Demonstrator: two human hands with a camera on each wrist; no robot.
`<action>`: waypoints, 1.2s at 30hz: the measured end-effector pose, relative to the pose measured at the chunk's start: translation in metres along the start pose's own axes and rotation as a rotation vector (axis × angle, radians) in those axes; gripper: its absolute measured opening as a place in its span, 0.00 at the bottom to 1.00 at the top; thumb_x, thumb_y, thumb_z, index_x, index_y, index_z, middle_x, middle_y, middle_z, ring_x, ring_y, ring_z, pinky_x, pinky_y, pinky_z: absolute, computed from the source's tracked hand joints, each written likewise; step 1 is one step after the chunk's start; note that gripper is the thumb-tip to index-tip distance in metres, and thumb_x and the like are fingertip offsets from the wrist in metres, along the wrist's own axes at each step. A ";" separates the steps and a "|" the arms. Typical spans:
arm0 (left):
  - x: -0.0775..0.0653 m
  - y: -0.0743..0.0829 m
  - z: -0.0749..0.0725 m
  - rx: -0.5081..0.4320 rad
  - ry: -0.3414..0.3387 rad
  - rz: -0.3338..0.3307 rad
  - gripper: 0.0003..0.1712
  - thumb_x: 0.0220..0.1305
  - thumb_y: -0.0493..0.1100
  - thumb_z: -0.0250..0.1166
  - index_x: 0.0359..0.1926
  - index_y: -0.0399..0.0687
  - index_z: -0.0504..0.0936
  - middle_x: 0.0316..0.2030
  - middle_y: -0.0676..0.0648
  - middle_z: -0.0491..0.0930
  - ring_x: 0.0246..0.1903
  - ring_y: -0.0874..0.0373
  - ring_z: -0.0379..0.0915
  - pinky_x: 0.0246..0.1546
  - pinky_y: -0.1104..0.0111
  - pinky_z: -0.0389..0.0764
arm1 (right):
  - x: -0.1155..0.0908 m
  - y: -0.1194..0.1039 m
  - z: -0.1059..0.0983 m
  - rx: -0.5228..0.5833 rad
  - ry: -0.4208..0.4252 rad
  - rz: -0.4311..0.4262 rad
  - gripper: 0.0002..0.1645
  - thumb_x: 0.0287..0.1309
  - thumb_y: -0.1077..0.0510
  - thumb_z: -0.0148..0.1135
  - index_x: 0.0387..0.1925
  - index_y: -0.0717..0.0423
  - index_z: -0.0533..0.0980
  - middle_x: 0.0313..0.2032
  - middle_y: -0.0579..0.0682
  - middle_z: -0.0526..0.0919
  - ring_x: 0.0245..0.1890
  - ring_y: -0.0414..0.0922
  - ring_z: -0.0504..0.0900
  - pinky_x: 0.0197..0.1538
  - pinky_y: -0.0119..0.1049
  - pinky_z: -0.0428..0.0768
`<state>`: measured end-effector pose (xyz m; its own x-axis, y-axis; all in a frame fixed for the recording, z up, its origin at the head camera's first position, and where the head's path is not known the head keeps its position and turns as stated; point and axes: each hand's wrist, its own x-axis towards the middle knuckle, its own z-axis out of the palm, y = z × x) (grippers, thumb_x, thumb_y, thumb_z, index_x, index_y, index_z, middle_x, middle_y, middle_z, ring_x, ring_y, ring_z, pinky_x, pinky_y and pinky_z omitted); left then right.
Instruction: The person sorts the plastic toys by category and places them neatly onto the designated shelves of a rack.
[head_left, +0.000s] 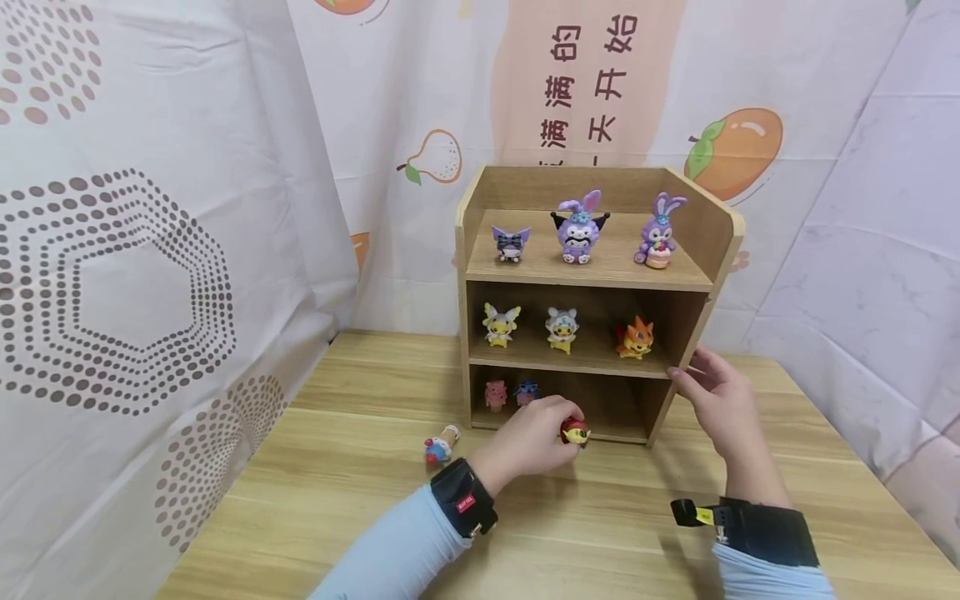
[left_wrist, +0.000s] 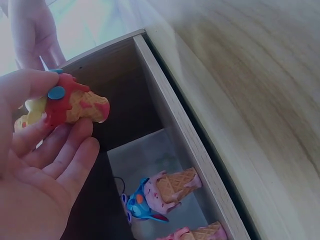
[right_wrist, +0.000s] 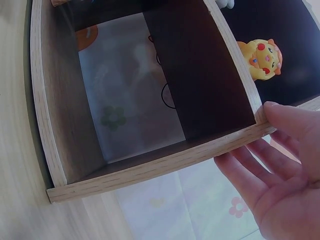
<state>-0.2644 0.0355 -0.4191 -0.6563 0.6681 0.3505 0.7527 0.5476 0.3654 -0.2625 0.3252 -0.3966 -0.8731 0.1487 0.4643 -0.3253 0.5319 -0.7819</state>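
My left hand (head_left: 534, 442) pinches a small ice-cream-cone figurine (left_wrist: 75, 102) with a yellow figure, red icing and a waffle cone. It is in front of the bottom compartment of a wooden display shelf (head_left: 588, 362). Inside that compartment, at the left, stand a pink figurine (head_left: 496, 395) and a blue figurine (head_left: 527, 392), both on waffle cones in the left wrist view. My right hand (head_left: 722, 404) grips the shelf's right side panel, thumb on the front edge and fingers along the outside.
Another cone figurine (head_left: 441, 445), blue, red and white, lies on its side on the wooden table (head_left: 360, 500), left of the shelf. Three purple figurines, one a rabbit with a cake (head_left: 658, 233), stand on top. The middle tier holds three more, including an orange one (head_left: 636, 339).
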 end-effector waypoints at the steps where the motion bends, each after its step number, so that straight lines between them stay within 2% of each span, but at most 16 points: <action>1: 0.001 0.000 0.000 0.003 0.001 -0.007 0.17 0.54 0.45 0.69 0.45 0.51 0.77 0.40 0.59 0.72 0.33 0.73 0.66 0.32 0.85 0.71 | 0.000 0.000 0.000 0.004 0.000 -0.001 0.32 0.62 0.55 0.63 0.65 0.55 0.66 0.53 0.61 0.76 0.51 0.49 0.75 0.39 0.18 0.77; 7: 0.005 -0.001 0.002 0.050 0.011 -0.026 0.17 0.57 0.47 0.68 0.47 0.52 0.77 0.42 0.58 0.71 0.35 0.72 0.66 0.33 0.83 0.72 | 0.001 0.003 0.001 0.006 0.001 -0.004 0.31 0.62 0.56 0.63 0.65 0.56 0.67 0.52 0.60 0.76 0.51 0.47 0.76 0.39 0.18 0.76; 11: 0.007 -0.003 0.005 0.076 0.017 -0.038 0.16 0.60 0.48 0.66 0.49 0.55 0.74 0.41 0.57 0.70 0.35 0.71 0.66 0.33 0.81 0.73 | 0.000 0.005 0.001 0.005 -0.007 0.001 0.31 0.63 0.56 0.62 0.65 0.56 0.66 0.53 0.60 0.76 0.50 0.41 0.76 0.40 0.18 0.76; 14: 0.009 -0.006 0.007 0.091 0.023 -0.046 0.14 0.62 0.48 0.66 0.46 0.56 0.72 0.39 0.58 0.69 0.34 0.70 0.66 0.31 0.81 0.73 | -0.001 0.004 0.001 0.013 -0.010 0.000 0.31 0.62 0.56 0.62 0.65 0.57 0.66 0.53 0.60 0.76 0.49 0.38 0.76 0.40 0.18 0.76; 20: 0.014 -0.010 0.009 0.146 0.039 -0.031 0.10 0.63 0.47 0.65 0.43 0.54 0.73 0.37 0.58 0.70 0.34 0.71 0.65 0.32 0.80 0.74 | -0.001 0.000 0.001 0.019 0.001 -0.012 0.30 0.62 0.56 0.63 0.64 0.56 0.68 0.52 0.59 0.76 0.49 0.43 0.76 0.40 0.18 0.76; 28: 0.022 -0.011 0.010 0.242 0.064 -0.013 0.09 0.65 0.47 0.63 0.43 0.53 0.77 0.41 0.57 0.73 0.38 0.71 0.67 0.38 0.78 0.76 | -0.001 -0.001 -0.001 0.001 -0.001 -0.005 0.31 0.62 0.55 0.63 0.65 0.57 0.67 0.53 0.61 0.76 0.52 0.51 0.75 0.40 0.17 0.75; 36: 0.031 -0.015 0.011 0.411 0.059 -0.025 0.12 0.63 0.52 0.64 0.44 0.55 0.79 0.40 0.57 0.77 0.40 0.63 0.72 0.43 0.65 0.77 | -0.002 -0.004 0.000 0.003 0.006 -0.004 0.30 0.62 0.54 0.63 0.64 0.57 0.68 0.53 0.60 0.76 0.51 0.46 0.75 0.41 0.17 0.75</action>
<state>-0.2953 0.0531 -0.4232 -0.6676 0.6284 0.3992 0.6867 0.7269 0.0041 -0.2596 0.3231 -0.3944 -0.8697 0.1512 0.4698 -0.3299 0.5299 -0.7813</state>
